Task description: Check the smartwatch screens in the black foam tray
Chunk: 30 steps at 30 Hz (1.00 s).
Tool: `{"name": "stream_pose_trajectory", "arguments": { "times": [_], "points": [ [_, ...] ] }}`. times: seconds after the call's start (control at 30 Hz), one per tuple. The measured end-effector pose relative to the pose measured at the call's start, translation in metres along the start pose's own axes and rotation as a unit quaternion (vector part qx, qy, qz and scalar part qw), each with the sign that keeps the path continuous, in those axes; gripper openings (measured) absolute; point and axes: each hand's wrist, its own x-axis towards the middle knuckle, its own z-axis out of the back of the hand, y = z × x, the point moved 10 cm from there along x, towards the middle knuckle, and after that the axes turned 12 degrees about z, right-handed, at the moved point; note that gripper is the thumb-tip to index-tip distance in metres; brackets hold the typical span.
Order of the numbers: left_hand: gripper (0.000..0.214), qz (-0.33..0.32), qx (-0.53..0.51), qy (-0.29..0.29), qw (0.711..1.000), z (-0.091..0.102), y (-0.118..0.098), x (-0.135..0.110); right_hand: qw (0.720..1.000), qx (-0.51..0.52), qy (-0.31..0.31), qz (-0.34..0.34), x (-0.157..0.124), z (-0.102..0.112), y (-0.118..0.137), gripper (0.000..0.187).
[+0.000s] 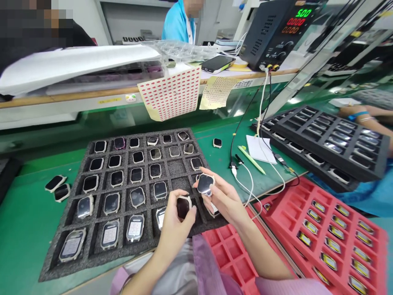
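Note:
My left hand point(175, 223) is closed round a smartwatch body point(183, 206) with a dark screen and pale case, held over the near right part of a black foam tray point(176, 169). My right hand point(222, 196) pinches a second watch body point(205, 183) by its edges, screen up, just right of the first. The tray's pockets hold several more watch bodies, some with lit screens in the front row point(109, 234). A further watch point(214, 210) lies under my right palm, partly hidden.
Two watches point(58, 187) lie loose on the green mat left of the tray, one point(217, 142) behind it. Red trays point(334, 229) with small parts sit right, stacked black trays point(331, 141) beyond. Cables point(245, 180), a green pen point(251, 159), a power supply point(276, 32) and sticker sheets point(172, 96) stand behind. Other people work nearby.

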Motion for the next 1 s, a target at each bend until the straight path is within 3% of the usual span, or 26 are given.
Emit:
{"name": "stream_pose_trajectory", "arguments": {
  "times": [0.17, 0.4, 0.6, 1.0],
  "points": [
    [0.025, 0.026, 0.048, 0.044, 0.998, -0.009, 0.007, -0.004, 0.999, 0.036, 0.002, 0.007, -0.003, 0.003, 0.0, 0.039],
    [0.033, 0.016, 0.058, 0.047, 0.997, -0.011, 0.006, -0.006, 0.993, 0.092, 0.07, -0.031, -0.012, -0.01, -0.005, 0.039],
    [0.043, 0.012, 0.039, 0.048, 0.998, -0.011, 0.014, -0.005, 0.995, 0.077, 0.049, -0.031, -0.015, -0.006, -0.007, 0.044],
    [0.041, -0.035, 0.115, 0.063, 0.991, -0.016, 0.001, -0.012, 0.995, 0.042, 0.089, 0.009, -0.015, -0.01, -0.002, 0.042]
  ]
}}
